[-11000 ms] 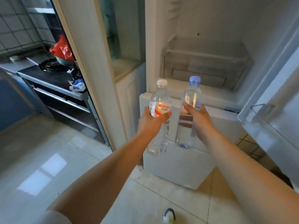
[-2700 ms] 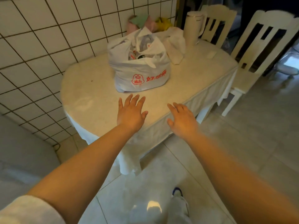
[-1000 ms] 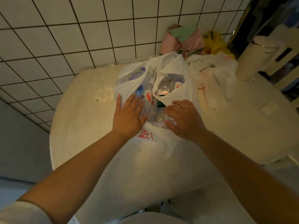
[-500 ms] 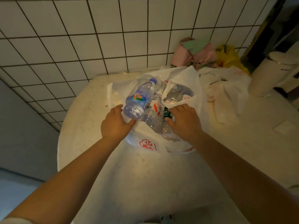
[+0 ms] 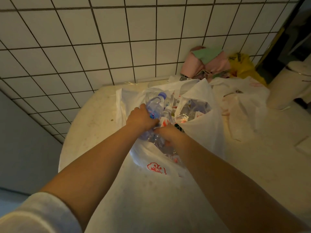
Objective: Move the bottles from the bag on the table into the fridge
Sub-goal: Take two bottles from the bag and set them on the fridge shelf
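Note:
A white plastic bag [image 5: 207,132] with a red logo stands open on the pale round table [image 5: 101,115] against the tiled wall. Several clear water bottles lie inside it. My left hand [image 5: 140,119] is inside the bag's left half, wrapped around a clear bottle with a light blue cap [image 5: 155,105] that points up and away. My right hand [image 5: 165,132] reaches down among the bottles in the middle of the bag; its fingers are hidden, so I cannot tell what it holds. The fridge is out of view.
A second white bag [image 5: 240,101] lies flat to the right of the first. Pink and green cloth [image 5: 205,63] and a yellow bag [image 5: 244,66] sit by the wall. A white kettle [image 5: 292,84] stands at the far right.
I have leaned in over the bag. My left hand has slid up the blue-capped bottle and closed around it. My right hand has gone deeper among the bottles.

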